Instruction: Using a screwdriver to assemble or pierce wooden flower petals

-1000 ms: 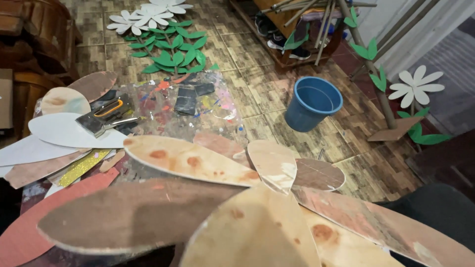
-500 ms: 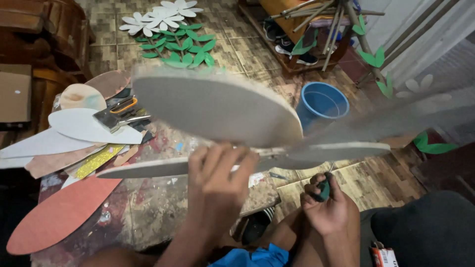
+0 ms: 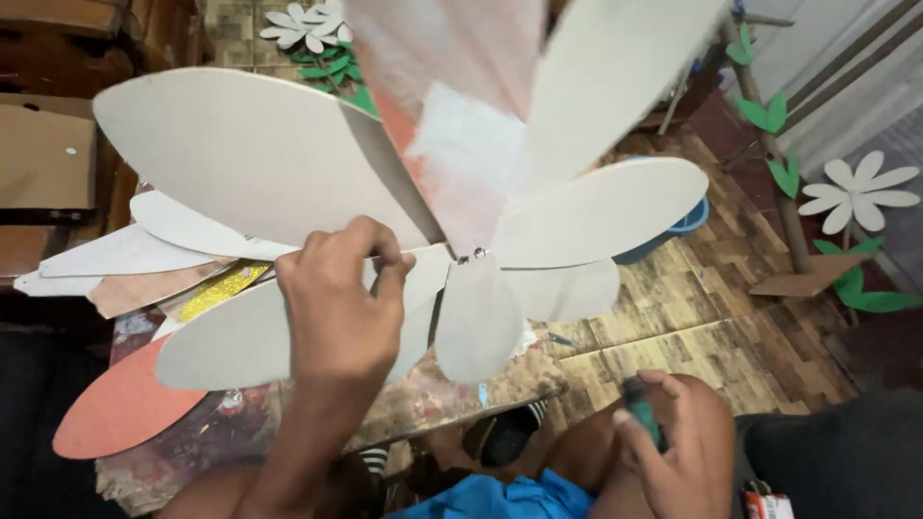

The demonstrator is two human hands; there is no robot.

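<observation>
— Two hands are working?
— Yes. The left hand (image 3: 341, 298) is gripping the big cardboard flower (image 3: 461, 207), its grip clamped on a petal, lifting it above the desk (image 3: 192, 452).
— And the other?
— The right hand (image 3: 678, 442) is closing its grip around a green tool (image 3: 642, 423), low by the knee.

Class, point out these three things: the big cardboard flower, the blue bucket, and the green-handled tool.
cardboard flower (image 3: 596, 207), head view, on its right-hand petal.
blue bucket (image 3: 694, 216), head view, on its visible rim.
green-handled tool (image 3: 642, 419), head view, on the handle in the right hand (image 3: 678, 457).

Soft indoor light, dim edges, top petals motion-blurred
</observation>
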